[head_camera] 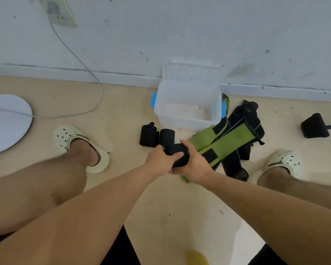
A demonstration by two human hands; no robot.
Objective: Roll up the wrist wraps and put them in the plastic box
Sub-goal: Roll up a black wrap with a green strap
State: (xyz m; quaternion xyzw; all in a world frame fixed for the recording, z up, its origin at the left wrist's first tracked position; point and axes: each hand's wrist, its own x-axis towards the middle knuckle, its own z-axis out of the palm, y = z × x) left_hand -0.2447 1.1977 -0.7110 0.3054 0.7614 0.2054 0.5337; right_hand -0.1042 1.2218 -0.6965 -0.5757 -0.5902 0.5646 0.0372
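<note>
a: where's the wrap right now?

b: the black wrist wrap is up off the floor, between both hands. the left hand grips its near end, thumb laid across the top, and the right hand is curled around the other side. so both hands are clenched on the same roll.

a: and the plastic box?

b: open, against the wall, just past the hands. nothing black inside it that i can make out. two rolled wraps sit on the floor beside its near corner, not yet in.

a: what could spoil it from here?

b: my guess is the roll loosening. if either hand lets go before the end is fastened down, the springy fabric would probably unwind, and it'd need rolling again. i can't tell whether the tail end is secured; the fingers hide it.

a: anything else?

b: the green and black straps lie right under the right hand, touching the box's side. a loose end could snag there. and the box looks light, so dropping the roll on its rim might tip or shove it.
</note>
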